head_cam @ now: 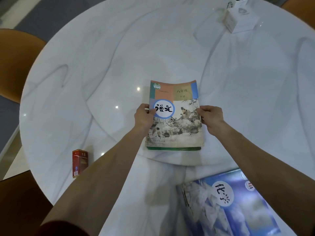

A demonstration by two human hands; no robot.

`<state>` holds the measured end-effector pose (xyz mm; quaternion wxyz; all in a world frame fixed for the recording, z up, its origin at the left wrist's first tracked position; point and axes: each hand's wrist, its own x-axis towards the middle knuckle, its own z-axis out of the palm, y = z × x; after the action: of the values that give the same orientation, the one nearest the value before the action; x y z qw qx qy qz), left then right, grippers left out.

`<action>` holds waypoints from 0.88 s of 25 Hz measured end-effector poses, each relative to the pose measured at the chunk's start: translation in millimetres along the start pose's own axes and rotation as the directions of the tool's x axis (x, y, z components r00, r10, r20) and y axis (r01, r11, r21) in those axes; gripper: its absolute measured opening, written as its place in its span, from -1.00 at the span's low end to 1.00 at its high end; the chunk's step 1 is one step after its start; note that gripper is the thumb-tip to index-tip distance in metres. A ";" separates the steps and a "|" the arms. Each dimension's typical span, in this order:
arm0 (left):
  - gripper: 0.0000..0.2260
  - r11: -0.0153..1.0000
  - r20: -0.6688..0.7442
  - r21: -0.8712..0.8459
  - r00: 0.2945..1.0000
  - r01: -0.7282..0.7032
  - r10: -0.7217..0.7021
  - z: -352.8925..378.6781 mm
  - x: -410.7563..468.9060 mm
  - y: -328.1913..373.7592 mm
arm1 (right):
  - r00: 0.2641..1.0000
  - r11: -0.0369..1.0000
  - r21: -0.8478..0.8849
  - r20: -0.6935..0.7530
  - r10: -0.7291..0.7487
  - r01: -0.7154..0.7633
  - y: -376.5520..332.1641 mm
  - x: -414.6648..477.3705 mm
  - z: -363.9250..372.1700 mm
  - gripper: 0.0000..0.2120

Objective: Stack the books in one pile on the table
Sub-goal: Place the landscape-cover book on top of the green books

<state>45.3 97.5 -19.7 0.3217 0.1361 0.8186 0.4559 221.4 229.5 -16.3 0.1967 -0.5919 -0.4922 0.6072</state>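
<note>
The left hand [144,117] and the right hand [210,116] grip the two sides of a picture book [175,116] that lies on a green book [173,148]. A blue book [226,205] sits near the right arm. A red box [79,162] stands left of the left arm.

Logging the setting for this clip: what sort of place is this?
Probably a home dining area: a round marble-look table with orange chairs around it, a tissue box and school textbooks on it.
</note>
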 end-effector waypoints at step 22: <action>-0.71 0.753 -0.014 0.630 0.967 -0.189 0.255 10.9 -8.6 -22.1 | 0.978 0.834 -0.530 -0.038 -0.203 0.153 16.6 5.4 10.2 -0.73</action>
<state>60.4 88.2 -38.7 0.1609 0.3082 0.9160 0.2003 216.6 223.0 -34.8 0.1061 -0.6020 -0.6822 0.4011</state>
